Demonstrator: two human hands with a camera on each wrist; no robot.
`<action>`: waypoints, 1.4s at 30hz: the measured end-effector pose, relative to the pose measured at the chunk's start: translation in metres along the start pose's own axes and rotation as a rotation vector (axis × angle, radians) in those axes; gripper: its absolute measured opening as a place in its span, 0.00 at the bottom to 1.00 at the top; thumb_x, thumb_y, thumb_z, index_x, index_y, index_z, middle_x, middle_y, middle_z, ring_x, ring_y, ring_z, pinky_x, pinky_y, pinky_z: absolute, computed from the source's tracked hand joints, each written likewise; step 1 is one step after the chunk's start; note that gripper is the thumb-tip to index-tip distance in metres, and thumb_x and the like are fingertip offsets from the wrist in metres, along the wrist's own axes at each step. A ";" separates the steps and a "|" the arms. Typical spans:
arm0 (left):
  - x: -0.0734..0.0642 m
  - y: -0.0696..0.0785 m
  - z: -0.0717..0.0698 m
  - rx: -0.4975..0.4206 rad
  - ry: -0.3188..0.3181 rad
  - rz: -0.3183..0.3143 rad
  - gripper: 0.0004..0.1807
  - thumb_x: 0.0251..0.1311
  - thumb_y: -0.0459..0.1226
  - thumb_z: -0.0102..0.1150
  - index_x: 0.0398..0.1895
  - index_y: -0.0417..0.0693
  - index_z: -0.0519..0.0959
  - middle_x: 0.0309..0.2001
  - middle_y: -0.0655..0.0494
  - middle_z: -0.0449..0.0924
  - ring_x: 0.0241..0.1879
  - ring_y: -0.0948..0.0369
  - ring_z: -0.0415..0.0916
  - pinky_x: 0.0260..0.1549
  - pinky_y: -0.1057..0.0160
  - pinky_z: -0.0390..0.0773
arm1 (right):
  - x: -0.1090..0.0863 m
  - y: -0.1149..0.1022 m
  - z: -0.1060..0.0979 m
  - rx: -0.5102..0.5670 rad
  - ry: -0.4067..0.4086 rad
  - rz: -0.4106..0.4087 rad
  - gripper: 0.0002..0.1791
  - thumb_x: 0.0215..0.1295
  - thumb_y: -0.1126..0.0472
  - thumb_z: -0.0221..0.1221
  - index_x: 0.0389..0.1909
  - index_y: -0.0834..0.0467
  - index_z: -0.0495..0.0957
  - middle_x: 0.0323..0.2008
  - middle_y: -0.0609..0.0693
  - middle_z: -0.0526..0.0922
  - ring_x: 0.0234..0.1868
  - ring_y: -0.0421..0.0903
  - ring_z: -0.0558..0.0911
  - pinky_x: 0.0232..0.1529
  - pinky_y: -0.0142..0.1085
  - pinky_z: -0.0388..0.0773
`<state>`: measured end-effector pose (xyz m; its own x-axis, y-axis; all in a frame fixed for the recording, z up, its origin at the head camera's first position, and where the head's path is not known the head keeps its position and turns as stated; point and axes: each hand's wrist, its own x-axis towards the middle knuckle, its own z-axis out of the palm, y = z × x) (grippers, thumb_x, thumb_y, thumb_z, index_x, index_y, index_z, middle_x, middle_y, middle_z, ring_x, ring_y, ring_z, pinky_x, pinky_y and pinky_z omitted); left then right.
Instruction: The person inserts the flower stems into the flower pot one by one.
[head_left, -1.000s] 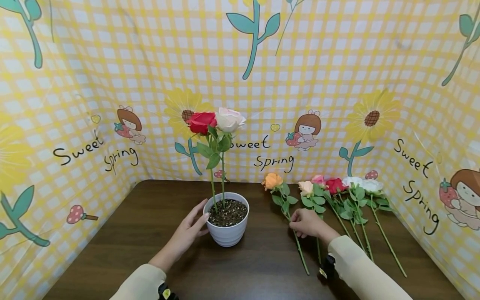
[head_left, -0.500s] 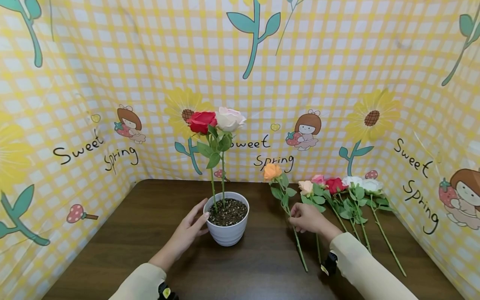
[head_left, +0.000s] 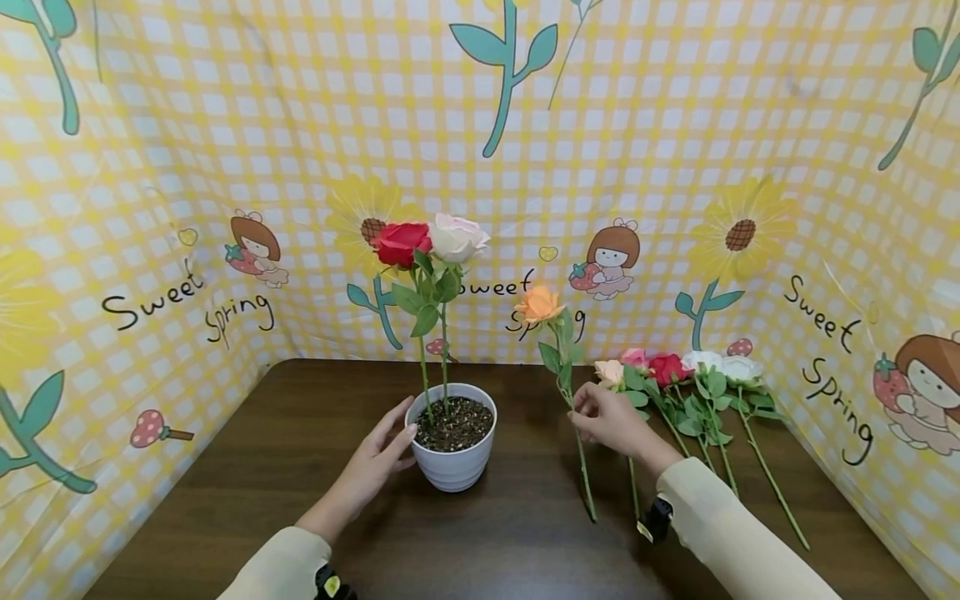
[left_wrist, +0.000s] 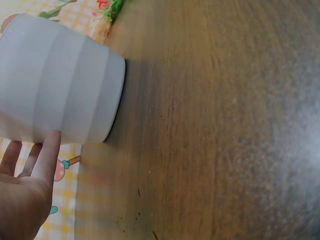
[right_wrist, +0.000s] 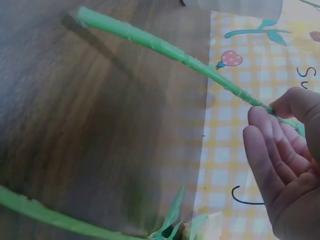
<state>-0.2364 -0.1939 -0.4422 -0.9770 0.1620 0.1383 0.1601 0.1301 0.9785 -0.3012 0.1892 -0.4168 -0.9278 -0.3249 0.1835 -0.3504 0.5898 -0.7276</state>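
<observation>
My right hand point(head_left: 611, 418) pinches the green stem of an orange rose point(head_left: 540, 306) between thumb and fingertips. The rose is raised, its bloom up and its stem end point(right_wrist: 95, 20) hanging lower, apart from the table in the right wrist view. My left hand point(head_left: 378, 446) rests against the left side of a white ribbed pot point(head_left: 453, 468), its fingers point(left_wrist: 49, 155) fairly straight along the wall. Dark soil point(head_left: 457, 427) fills the pot. Out of it stand a red rose point(head_left: 402, 244) and a pale pink-white rose point(head_left: 456, 238), both upright.
Several roses lie on the dark wooden table point(head_left: 300, 500) at the right: a peach rose point(head_left: 611, 372), a pink rose point(head_left: 634, 357), a red rose point(head_left: 667, 367) and white roses point(head_left: 738, 368). A yellow checked cloth point(head_left: 300, 150) hangs around the back and sides.
My right hand has lifted the orange rose from the table and tipped its bloom upward, with its stem end shifting slightly left. My left hand and the pot have stayed put.
</observation>
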 end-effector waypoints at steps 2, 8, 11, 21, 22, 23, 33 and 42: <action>0.000 -0.001 0.000 0.000 0.002 -0.007 0.31 0.77 0.46 0.49 0.79 0.54 0.55 0.76 0.43 0.53 0.67 0.42 0.63 0.55 0.47 0.79 | 0.001 -0.002 0.000 0.012 0.017 -0.020 0.06 0.69 0.63 0.63 0.39 0.59 0.75 0.24 0.48 0.80 0.23 0.50 0.82 0.21 0.39 0.81; 0.001 -0.001 0.000 -0.004 -0.008 -0.015 0.31 0.77 0.46 0.49 0.79 0.56 0.55 0.76 0.44 0.52 0.68 0.41 0.62 0.55 0.47 0.78 | 0.004 -0.010 0.000 0.029 0.052 -0.069 0.06 0.70 0.61 0.63 0.39 0.58 0.75 0.24 0.48 0.79 0.24 0.56 0.81 0.19 0.37 0.78; 0.001 -0.001 -0.001 -0.002 -0.012 -0.014 0.31 0.77 0.46 0.49 0.79 0.57 0.55 0.76 0.44 0.52 0.68 0.41 0.62 0.55 0.47 0.78 | 0.005 -0.016 0.000 0.025 0.082 -0.094 0.07 0.70 0.61 0.63 0.41 0.57 0.75 0.24 0.48 0.80 0.25 0.56 0.81 0.20 0.37 0.78; 0.001 -0.001 -0.002 -0.004 -0.023 -0.016 0.31 0.77 0.47 0.49 0.79 0.58 0.55 0.77 0.45 0.50 0.69 0.42 0.60 0.56 0.47 0.78 | 0.015 -0.034 -0.001 0.024 0.223 -0.227 0.09 0.70 0.60 0.64 0.45 0.58 0.77 0.26 0.45 0.82 0.24 0.46 0.82 0.24 0.36 0.81; 0.001 -0.001 -0.002 -0.003 -0.023 -0.016 0.31 0.77 0.47 0.49 0.79 0.58 0.55 0.77 0.45 0.50 0.69 0.42 0.60 0.56 0.47 0.78 | 0.017 -0.036 -0.001 0.032 0.232 -0.241 0.09 0.70 0.60 0.64 0.45 0.59 0.77 0.26 0.46 0.82 0.24 0.47 0.83 0.24 0.36 0.81; 0.001 -0.001 -0.002 -0.002 -0.023 -0.016 0.31 0.77 0.47 0.49 0.79 0.58 0.55 0.77 0.45 0.50 0.69 0.42 0.60 0.56 0.47 0.78 | 0.018 -0.038 -0.001 0.035 0.241 -0.255 0.09 0.70 0.60 0.63 0.46 0.58 0.78 0.26 0.45 0.83 0.24 0.47 0.83 0.24 0.36 0.82; 0.001 -0.002 -0.002 -0.001 -0.018 -0.026 0.32 0.77 0.48 0.49 0.79 0.58 0.55 0.77 0.46 0.49 0.69 0.42 0.60 0.56 0.47 0.78 | 0.026 -0.063 -0.001 0.058 0.294 -0.386 0.09 0.70 0.61 0.63 0.46 0.61 0.80 0.26 0.44 0.82 0.22 0.41 0.79 0.22 0.34 0.77; 0.001 -0.001 -0.002 0.004 -0.021 -0.023 0.32 0.77 0.48 0.49 0.79 0.58 0.55 0.77 0.45 0.49 0.69 0.42 0.60 0.56 0.47 0.78 | 0.033 -0.080 -0.001 0.105 0.299 -0.412 0.08 0.72 0.59 0.62 0.44 0.60 0.80 0.29 0.45 0.84 0.24 0.40 0.82 0.23 0.35 0.79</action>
<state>-0.2376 -0.1958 -0.4426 -0.9773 0.1794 0.1124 0.1382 0.1382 0.9807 -0.3039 0.1325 -0.3520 -0.7170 -0.2805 0.6382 -0.6939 0.3752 -0.6147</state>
